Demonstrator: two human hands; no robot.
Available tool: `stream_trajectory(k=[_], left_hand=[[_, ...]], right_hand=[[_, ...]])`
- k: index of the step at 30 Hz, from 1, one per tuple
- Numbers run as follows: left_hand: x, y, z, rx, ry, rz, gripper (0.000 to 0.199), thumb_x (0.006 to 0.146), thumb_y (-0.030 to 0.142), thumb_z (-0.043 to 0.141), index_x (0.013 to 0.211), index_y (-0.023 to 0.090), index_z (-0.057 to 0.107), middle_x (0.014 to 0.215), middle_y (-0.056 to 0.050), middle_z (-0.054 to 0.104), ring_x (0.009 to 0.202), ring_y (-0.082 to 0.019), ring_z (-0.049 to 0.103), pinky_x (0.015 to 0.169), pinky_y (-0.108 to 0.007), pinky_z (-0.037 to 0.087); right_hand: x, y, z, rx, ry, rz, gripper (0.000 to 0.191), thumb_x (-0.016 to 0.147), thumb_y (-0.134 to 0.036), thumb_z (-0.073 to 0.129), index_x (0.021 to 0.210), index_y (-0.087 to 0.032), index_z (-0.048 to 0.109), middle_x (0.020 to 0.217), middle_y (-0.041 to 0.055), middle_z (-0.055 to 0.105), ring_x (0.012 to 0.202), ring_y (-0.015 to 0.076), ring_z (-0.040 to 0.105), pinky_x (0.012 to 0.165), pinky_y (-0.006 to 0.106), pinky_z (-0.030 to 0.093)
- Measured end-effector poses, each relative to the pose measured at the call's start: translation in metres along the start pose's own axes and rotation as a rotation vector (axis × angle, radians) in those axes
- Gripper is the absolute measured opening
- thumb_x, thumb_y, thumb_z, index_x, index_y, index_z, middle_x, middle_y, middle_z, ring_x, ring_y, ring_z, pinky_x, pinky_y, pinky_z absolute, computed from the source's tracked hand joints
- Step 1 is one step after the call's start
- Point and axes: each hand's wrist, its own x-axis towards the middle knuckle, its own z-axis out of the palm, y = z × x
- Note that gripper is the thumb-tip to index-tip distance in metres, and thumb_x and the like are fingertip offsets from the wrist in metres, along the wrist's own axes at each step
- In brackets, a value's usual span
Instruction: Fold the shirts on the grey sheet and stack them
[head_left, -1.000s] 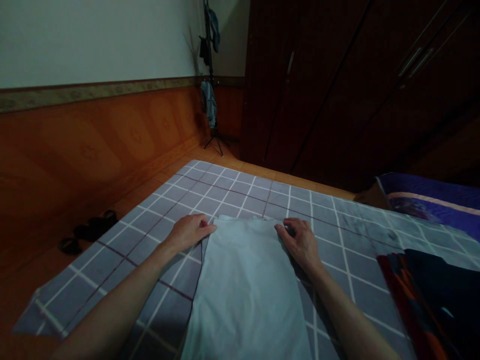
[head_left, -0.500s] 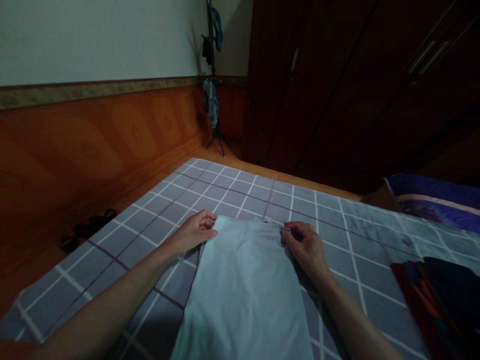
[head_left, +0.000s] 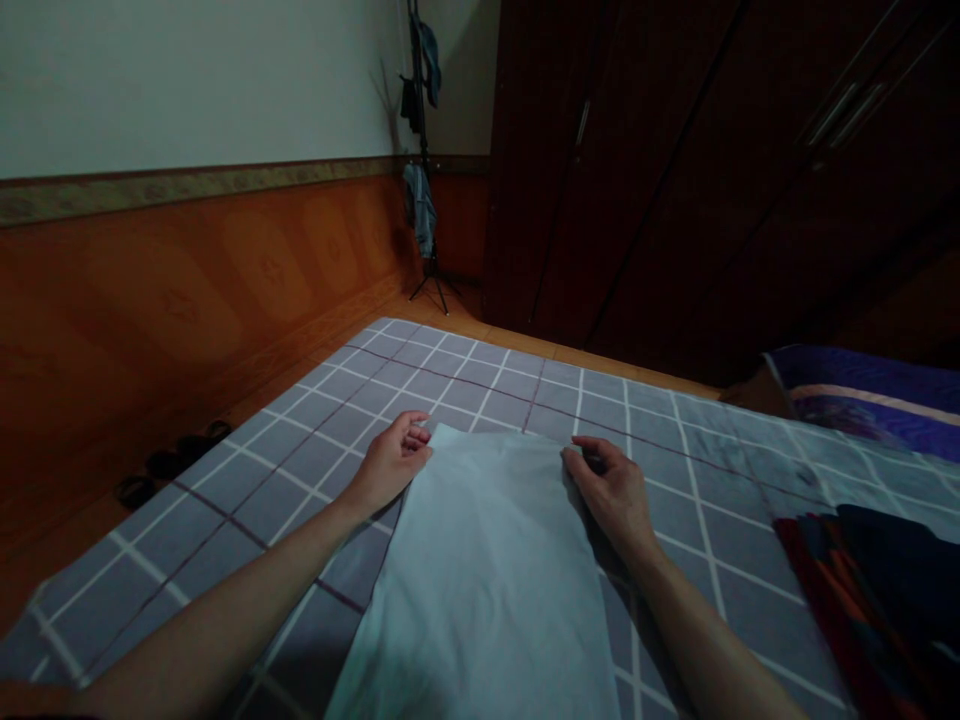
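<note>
Currently, a light blue cloth (head_left: pixel 472 570) lies flat on a grey checked bed sheet (head_left: pixel 465 375), and it reaches from the middle of the sheet toward the near edge, where the view cuts it off. Its far end stays a little back from the far edge of the sheet. The cloth looks smooth, and I cannot tell from this view if it is a shirt or only a folded piece.

The left hand (head_left: pixel 390 465) is at the far left corner of the cloth, with the fingers loosely curled. The right hand (head_left: pixel 611 490) is at the far right corner, and its fingertips (head_left: pixel 579 458) are bent at the cloth's edge. Neither hand is clenched into a fist, but I cannot tell if either one really pinches the fabric or only touches it.

Near the right edge of the sheet lies a dark cloth with red and orange parts (head_left: pixel 847 600), well apart from the right hand. Beyond it, at the far right corner, is a purple blanket (head_left: pixel 862 395). Past the sheet's left edge, a pair of dark sandals (head_left: pixel 165 460) is on the wooden floor (head_left: pixel 450 325). Farther ahead, a standing clothes rack (head_left: pixel 424 170) with hanging clothes is beside a dark wardrobe (head_left: pixel 637 170).
</note>
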Motion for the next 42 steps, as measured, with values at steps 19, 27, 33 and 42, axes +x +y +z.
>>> stream_trajectory(k=[19,27,33,42], left_hand=[[-0.006,0.000,0.011,0.231,0.080,0.113,0.038,0.077,0.030,0.054,0.113,0.018,0.052,0.081,0.001,0.059,0.072,-0.014,0.058,0.068,-0.024,0.045],[-0.003,-0.003,0.011,0.202,0.124,0.101,0.030,0.076,0.027,0.052,0.104,0.017,0.057,0.078,0.001,0.059,0.067,-0.013,0.057,0.065,-0.023,0.046],[-0.003,-0.005,0.011,0.304,0.088,0.127,0.031,0.077,0.030,0.052,0.106,0.019,0.058,0.082,0.000,0.061,0.072,-0.015,0.060,0.071,-0.025,0.048],[-0.004,-0.008,0.009,0.354,0.065,0.135,0.034,0.078,0.031,0.051,0.109,0.019,0.057,0.084,-0.001,0.062,0.075,-0.017,0.060,0.073,-0.029,0.048]], right_hand=[[0.000,-0.005,-0.011,-0.251,0.059,-0.050,0.034,0.076,-0.042,0.055,0.090,-0.016,0.071,0.088,0.0114,0.069,0.088,0.0282,0.059,0.077,0.039,0.045],[0.000,-0.004,-0.017,-0.411,-0.051,-0.121,0.019,0.074,-0.032,0.060,0.070,-0.019,0.072,0.099,0.0124,0.066,0.099,0.0304,0.054,0.085,0.041,0.044],[-0.001,-0.001,-0.011,-0.383,-0.003,-0.145,0.016,0.075,-0.026,0.058,0.066,-0.018,0.068,0.099,0.0116,0.066,0.100,0.0272,0.053,0.089,0.039,0.043],[-0.003,-0.008,-0.015,-0.511,-0.097,-0.177,0.017,0.076,-0.030,0.062,0.074,-0.016,0.070,0.111,0.0149,0.062,0.107,0.0292,0.050,0.093,0.040,0.040]])
